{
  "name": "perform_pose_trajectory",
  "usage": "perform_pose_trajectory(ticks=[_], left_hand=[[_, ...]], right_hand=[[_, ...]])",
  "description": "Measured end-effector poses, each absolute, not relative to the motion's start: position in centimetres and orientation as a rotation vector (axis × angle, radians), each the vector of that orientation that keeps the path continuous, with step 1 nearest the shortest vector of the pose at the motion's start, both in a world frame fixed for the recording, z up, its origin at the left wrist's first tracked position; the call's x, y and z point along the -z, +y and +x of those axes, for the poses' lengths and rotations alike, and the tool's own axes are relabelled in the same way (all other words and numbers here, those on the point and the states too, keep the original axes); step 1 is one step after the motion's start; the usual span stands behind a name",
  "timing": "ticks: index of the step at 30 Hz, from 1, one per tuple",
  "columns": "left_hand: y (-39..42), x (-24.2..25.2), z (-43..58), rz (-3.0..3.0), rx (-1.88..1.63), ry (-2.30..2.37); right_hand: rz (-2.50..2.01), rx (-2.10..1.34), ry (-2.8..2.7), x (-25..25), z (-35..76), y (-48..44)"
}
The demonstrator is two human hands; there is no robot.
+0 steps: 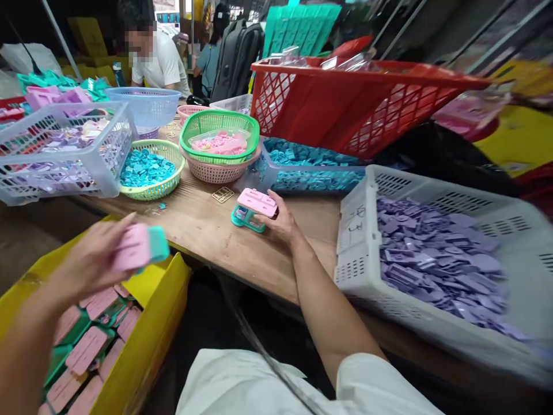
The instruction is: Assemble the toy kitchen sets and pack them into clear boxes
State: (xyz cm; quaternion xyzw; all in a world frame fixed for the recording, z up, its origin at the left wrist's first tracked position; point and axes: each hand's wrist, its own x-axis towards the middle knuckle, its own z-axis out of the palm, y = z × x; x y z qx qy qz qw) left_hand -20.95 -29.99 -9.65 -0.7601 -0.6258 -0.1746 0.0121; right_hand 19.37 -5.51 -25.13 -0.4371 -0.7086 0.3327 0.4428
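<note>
My left hand [93,259] is closed around a pink and teal plastic piece [140,246], held above the yellow bin [159,311] at my lower left. That bin holds several stacked pink and teal pieces [88,346]. My right hand [279,222] rests on the wooden table [207,230], its fingers gripping another pink and teal piece [254,208] that sits on the table top. The left hand is blurred by motion.
A white crate of purple parts [432,253] stands at my right. Behind are a red basket [345,104], a tray of teal parts [302,164], green and pink round baskets [218,144], a basket of teal pieces [149,170] and a white crate [64,150]. Another person [155,55] sits at the far end.
</note>
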Motion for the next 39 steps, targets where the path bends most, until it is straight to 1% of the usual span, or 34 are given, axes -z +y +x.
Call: perform_pose_trajectory(ticks=[2,5,8,13,18,22,29,33,35,36,37,39], left_hand=[[-25.4,8.6,-17.8,-2.531,0.293,-1.849],[-17.5,9.1,-13.1,-2.626,-0.043,-1.800],[-13.0,9.9,-10.6,-2.631,-0.237,-1.786],[-12.6,10.9,-10.2,-2.692,-0.176,-1.644],[-13.3,12.6,-10.0,-2.577,-0.078,-1.609],[-13.6,13.0,-9.6,-2.552,-0.059,-1.594],[-14.0,12.7,-9.6,-2.556,-0.046,-1.589],[-13.4,13.1,-9.2,-2.581,-0.019,-1.516],[-13.4,13.3,-8.6,-2.629,-0.060,-1.474],[-13.5,13.2,-8.5,-2.668,-0.156,-1.484],[-13.8,13.1,-8.7,-2.689,-0.202,-1.484],[-15.1,12.5,-10.1,-2.714,-0.150,-1.448]], right_hand=[[-1.042,-0.857,-1.761,25.2,19.3,-5.9],[-1.002,-0.853,-1.753,24.7,19.3,-6.1],[-0.982,-0.869,-1.767,24.2,19.2,-6.0],[-0.941,-0.874,-1.765,23.6,18.8,-5.9],[-0.978,-0.820,-1.757,23.3,18.2,-6.6],[-0.969,-0.837,-1.767,23.1,17.6,-7.2],[-0.797,-1.188,-1.910,21.9,17.9,-7.9],[-0.775,-1.248,-1.901,22.2,18.1,-7.9],[-0.814,-1.227,-1.904,22.9,17.8,-8.3],[-0.865,-1.183,-1.909,23.2,17.7,-8.7],[-0.920,-1.111,-1.925,23.4,17.7,-9.2],[-1.020,-0.921,-1.962,22.7,18.2,-10.6]])
